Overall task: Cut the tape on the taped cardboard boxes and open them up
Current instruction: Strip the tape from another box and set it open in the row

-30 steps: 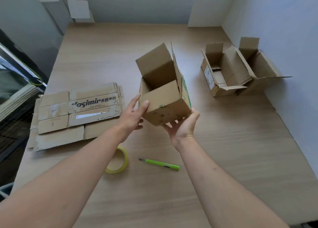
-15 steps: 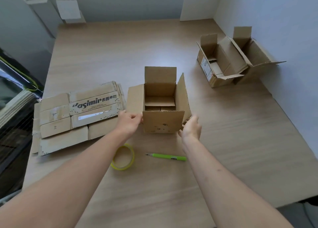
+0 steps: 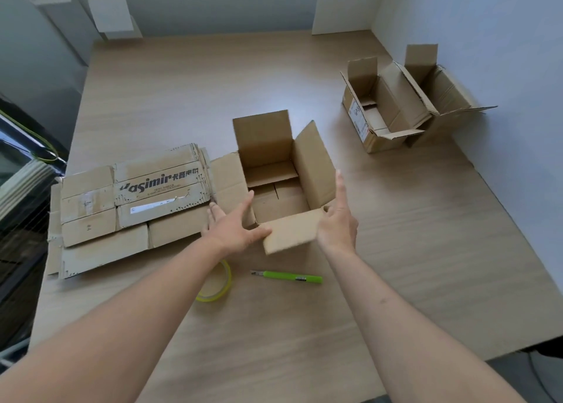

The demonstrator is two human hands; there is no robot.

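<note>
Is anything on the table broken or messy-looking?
Nothing is spilled or broken. The flattened cardboard on the left looks scruffy, with ragged perforated edges and pale strips across it. The green cutter lies loose near the open box, its tip out; whether the blade is exposed is too small to tell.

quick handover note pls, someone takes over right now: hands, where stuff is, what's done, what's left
Left hand: open, fingers on the near flap and left corner of the middle box.
Right hand: open, flat by the box's right near corner.
Middle box stands on the table, all four top flaps open, nothing visible inside.
Two opened boxes sit far right by the wall; flattened cardboard lies left.
Green cutter and tape roll lie near you.
Done: all three boxes open. Left: no taped box in view.
</note>
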